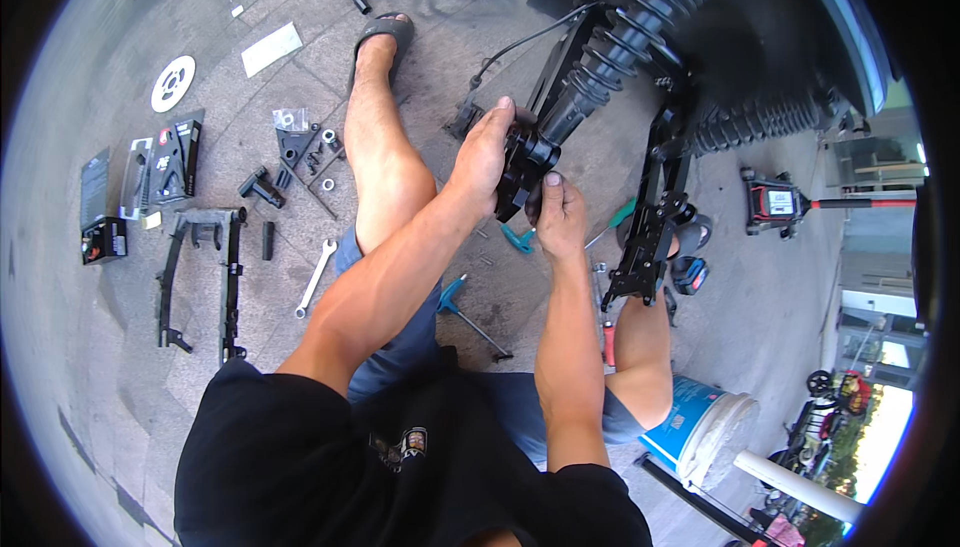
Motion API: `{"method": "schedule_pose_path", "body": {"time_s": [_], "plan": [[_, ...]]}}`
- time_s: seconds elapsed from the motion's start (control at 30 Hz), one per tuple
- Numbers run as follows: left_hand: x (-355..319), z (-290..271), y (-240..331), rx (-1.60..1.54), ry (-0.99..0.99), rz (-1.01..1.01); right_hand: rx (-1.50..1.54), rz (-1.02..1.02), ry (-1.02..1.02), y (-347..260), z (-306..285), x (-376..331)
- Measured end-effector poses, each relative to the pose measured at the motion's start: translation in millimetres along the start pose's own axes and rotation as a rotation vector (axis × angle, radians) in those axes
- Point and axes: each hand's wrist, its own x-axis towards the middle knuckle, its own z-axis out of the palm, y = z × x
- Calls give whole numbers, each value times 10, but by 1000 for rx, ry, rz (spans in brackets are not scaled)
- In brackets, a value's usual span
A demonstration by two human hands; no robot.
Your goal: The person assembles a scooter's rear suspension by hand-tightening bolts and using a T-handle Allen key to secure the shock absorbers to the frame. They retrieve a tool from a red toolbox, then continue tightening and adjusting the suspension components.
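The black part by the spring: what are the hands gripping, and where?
Both hands hold a black bracket-like part: the left hand over its top, the right hand under its lower end.

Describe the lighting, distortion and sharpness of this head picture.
Head view: soft, even daylight with faint shadows; strong fisheye bend, with a black rim at the corners and curved paving lines; the left hand, right hand and black part are sharp at centre; the bright opening at lower right is overexposed.

Grey paved floor [120, 367], daylight, building front [880, 277] at right.

Both hands [520, 182] raised, fingers curled
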Motion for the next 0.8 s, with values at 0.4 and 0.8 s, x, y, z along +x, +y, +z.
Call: {"method": "schedule_pose_path", "body": {"time_s": [0.4,0.8], "plan": [[148,-129,-185,-85,-75,81,158,-17,38,-44,32,1],[131,-137,-142,-63,-30,91,190,16,83,-97,42,-8]]}}
